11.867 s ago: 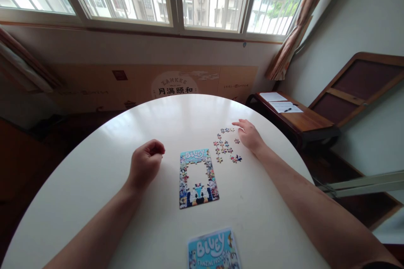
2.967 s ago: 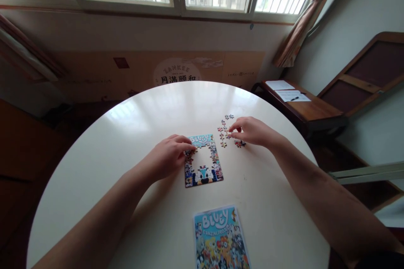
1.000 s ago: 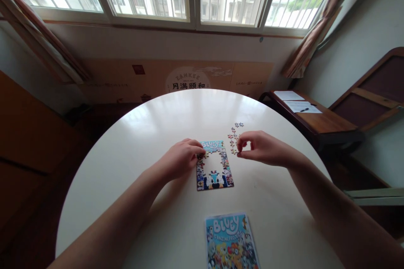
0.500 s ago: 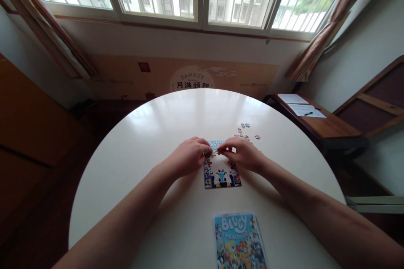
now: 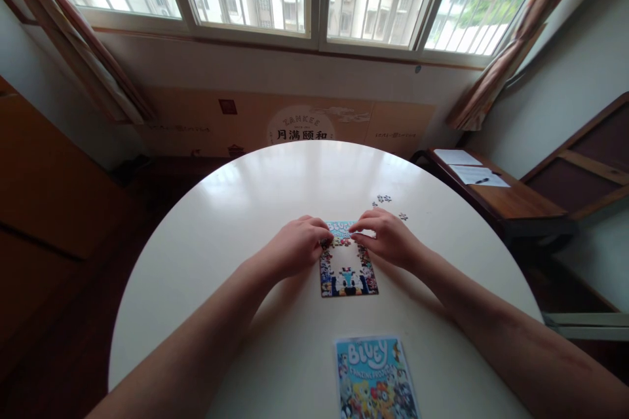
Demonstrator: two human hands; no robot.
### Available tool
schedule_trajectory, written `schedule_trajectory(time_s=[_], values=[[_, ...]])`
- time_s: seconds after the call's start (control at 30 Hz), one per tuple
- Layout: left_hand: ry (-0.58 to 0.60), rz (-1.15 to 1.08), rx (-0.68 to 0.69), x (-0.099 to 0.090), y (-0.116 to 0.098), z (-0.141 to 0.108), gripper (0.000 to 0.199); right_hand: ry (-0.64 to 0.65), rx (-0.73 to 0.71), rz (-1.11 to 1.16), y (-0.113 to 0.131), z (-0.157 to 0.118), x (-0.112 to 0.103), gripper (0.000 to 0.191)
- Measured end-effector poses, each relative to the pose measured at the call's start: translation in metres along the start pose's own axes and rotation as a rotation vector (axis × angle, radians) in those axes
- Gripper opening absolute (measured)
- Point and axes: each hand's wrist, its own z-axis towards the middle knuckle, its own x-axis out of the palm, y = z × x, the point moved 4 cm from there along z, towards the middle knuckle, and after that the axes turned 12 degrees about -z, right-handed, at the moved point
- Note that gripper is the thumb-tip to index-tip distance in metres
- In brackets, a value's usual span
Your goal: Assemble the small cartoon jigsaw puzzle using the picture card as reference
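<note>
A partly assembled jigsaw puzzle (image 5: 350, 291) lies on the white table, with a bare gap in its middle. Its lower part shows a blue cartoon dog's face, and blue lettering runs along the top. At its upper left edge is my left hand (image 5: 305, 242), fingers curled together and their tips resting on the puzzle; whatever they hold is hidden. Over the upper right side sits my right hand (image 5: 388, 237), thumb and forefinger brought near each other at the lettering. Any piece between them is too small to make out.
Loose puzzle pieces (image 5: 383, 199) lie beyond my right hand, with another piece (image 5: 403, 217) farther right. A Bluey picture sheet (image 5: 374, 373) lies near me on the round table (image 5: 236, 203). Papers and a pen rest on a wooden bench (image 5: 521, 200) at right.
My right fingertips have moved slightly right, away from the puzzle's inner gap. Reddish pieces now show below the lettering, where my fingers were. My left hand stays at the left edge.
</note>
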Motion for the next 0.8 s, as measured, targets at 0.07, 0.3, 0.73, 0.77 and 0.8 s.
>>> schedule_trajectory(time_s=[0.07,0.3,0.73,0.77,0.8], values=[[-0.002,-0.003,-0.002,-0.001,-0.001,0.0,0.034,0.031,0.008,-0.001,-0.001,-0.003,-0.001,0.008],[-0.019,0.0,-0.002,0.0,0.0,0.0,0.035,0.08,0.03,-0.012,0.005,-0.004,0.008,0.008],[0.033,0.027,-0.008,0.003,0.003,0.0,0.049,0.029,-0.053,-0.026,0.004,-0.003,0.011,0.012],[0.04,0.037,-0.01,0.003,0.003,0.0,0.049,0.039,-0.059,-0.039,0.005,-0.003,0.011,0.013],[0.045,0.044,-0.013,0.003,0.003,0.001,0.049,0.05,-0.065,-0.054,0.006,-0.002,0.01,0.013]])
